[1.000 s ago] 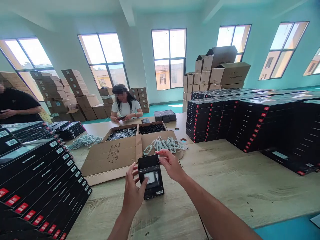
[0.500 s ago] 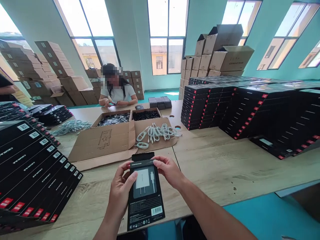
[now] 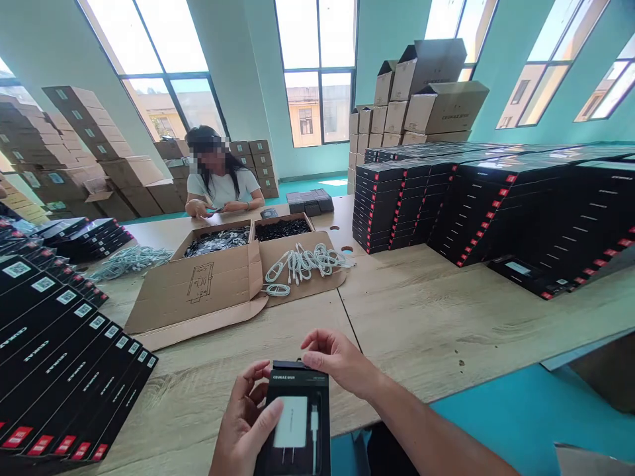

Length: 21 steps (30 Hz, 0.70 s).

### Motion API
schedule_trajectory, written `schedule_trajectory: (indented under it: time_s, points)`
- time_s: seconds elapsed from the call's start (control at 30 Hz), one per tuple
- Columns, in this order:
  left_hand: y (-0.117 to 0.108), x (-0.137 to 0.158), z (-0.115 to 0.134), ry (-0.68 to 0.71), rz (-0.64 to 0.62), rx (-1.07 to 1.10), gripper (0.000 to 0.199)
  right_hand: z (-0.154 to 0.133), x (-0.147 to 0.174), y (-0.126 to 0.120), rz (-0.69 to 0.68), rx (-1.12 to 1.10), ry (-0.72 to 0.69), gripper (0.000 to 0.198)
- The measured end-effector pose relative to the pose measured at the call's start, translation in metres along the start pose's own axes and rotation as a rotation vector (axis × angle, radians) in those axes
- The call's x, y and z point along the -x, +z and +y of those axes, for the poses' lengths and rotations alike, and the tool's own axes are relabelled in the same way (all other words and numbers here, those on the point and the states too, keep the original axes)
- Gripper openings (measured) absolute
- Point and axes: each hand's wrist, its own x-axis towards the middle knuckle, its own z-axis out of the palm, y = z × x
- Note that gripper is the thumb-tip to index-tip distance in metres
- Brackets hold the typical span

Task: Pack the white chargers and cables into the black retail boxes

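My left hand (image 3: 249, 418) is wrapped round the side of a black charger box (image 3: 300, 423), its thumb lying across the front. Printed on the box, or behind a window, are a white plug charger and a cable end; I cannot tell which. At the box's top end, the fingers of my right hand (image 3: 342, 362) are bent, with the thumb on the narrow top flap (image 3: 288, 364). The bottom of the box runs out of view.
Coiled white cables (image 3: 310, 263) lie on flattened cardboard (image 3: 228, 291). Behind are two open cartons of small parts (image 3: 218, 239). Black boxes are stacked at left (image 3: 69, 370) and right (image 3: 461, 205). A co-worker (image 3: 225, 178) sits across the table.
The charger box has come down and closer to me, tilting so its top flap looks narrower. Both hands moved with it, the right staying at its top. The view has shifted slightly.
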Motion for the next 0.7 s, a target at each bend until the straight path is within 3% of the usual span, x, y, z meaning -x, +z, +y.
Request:
schedule_trajectory:
  time_s: [0.1, 0.43, 0.57, 0.7]
  points:
    - [0.005, 0.014, -0.003, -0.002, 0.028, 0.014, 0.060, 0.000, 0.008, -0.001, -0.108, 0.076, 0.115, 0.034]
    - [0.005, 0.015, 0.002, -0.046, -0.135, 0.086, 0.063, -0.006, 0.011, 0.005, -0.025, 0.102, 0.165, 0.021]
    - [0.004, 0.016, 0.003, 0.031, -0.103, 0.000, 0.055, -0.007, 0.012, 0.005, -0.038, 0.062, 0.234, 0.021]
    - [0.003, 0.017, 0.007, -0.023, -0.141, 0.011, 0.054, -0.005, 0.013, 0.004, -0.075, 0.033, 0.203, 0.028]
